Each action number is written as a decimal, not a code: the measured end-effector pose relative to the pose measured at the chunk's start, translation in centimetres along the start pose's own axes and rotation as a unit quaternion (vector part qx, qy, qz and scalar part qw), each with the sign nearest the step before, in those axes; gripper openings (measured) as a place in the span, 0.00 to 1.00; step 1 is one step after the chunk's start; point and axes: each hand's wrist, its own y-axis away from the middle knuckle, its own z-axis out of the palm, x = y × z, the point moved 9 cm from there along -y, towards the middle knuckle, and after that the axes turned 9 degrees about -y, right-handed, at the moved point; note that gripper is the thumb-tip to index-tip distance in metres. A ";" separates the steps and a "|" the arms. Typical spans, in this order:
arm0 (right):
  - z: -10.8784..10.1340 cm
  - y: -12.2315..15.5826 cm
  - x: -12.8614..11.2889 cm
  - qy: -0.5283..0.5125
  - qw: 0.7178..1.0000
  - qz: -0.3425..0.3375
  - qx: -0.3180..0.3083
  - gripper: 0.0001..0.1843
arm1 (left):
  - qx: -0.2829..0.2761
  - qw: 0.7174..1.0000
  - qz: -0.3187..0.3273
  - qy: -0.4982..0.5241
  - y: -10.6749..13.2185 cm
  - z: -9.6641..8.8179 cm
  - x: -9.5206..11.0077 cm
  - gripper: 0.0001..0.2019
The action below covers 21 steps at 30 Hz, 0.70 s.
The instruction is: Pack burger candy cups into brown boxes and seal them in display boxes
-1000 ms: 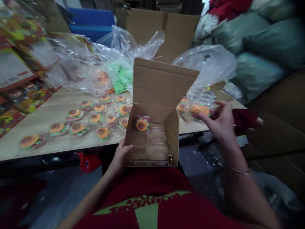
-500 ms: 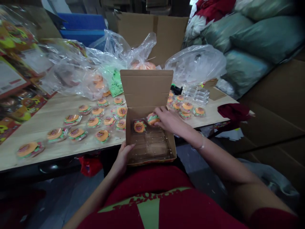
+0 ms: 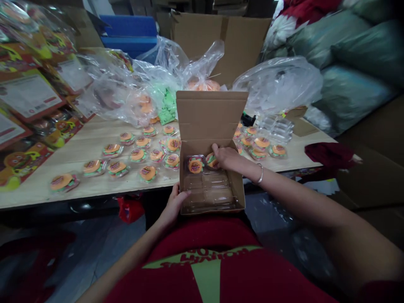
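Observation:
A small open cardboard box [image 3: 240,193] rests on my lap against the table edge, its lid standing up. A clear plastic tray [image 3: 208,193] with several wells lies inside it. One orange burger-shaped toy [image 3: 195,165] sits in the far left well. My right hand [image 3: 225,156] is inside the box at the far right well, fingers closed on a second burger toy [image 3: 211,160]. My left hand [image 3: 175,204] grips the box's near left corner.
Several wrapped burger toys [image 3: 139,155] lie in rows on the wooden table [image 3: 41,198], with more toys [image 3: 261,145] right of the box. Clear plastic bags [image 3: 277,84], printed cards [image 3: 28,97] and a large carton [image 3: 221,38] stand behind. Stuffed sacks [image 3: 356,59] fill the right.
My right hand brought a burger toy from the right of the table into the box and now presses it into the far right well. The left hand stayed on the box.

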 end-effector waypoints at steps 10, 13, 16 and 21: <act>-0.6 0.8 0.0 0.032 0.996 -0.079 0.005 0.21 | 0.016 1.000 -0.004 0.011 0.3 0.2 0.4 0.35; 1.2 0.0 0.0 0.053 0.996 -0.063 -0.032 0.24 | 0.015 1.000 -0.004 0.013 0.6 0.5 0.5 0.36; 1.9 -0.6 -0.2 0.123 0.990 -0.048 -0.039 0.26 | 0.007 1.000 0.002 -0.004 0.9 0.7 0.6 0.36; 2.3 -0.6 -0.4 0.159 0.985 -0.050 -0.043 0.22 | -0.076 0.974 0.032 -0.210 0.5 -0.5 3.1 0.30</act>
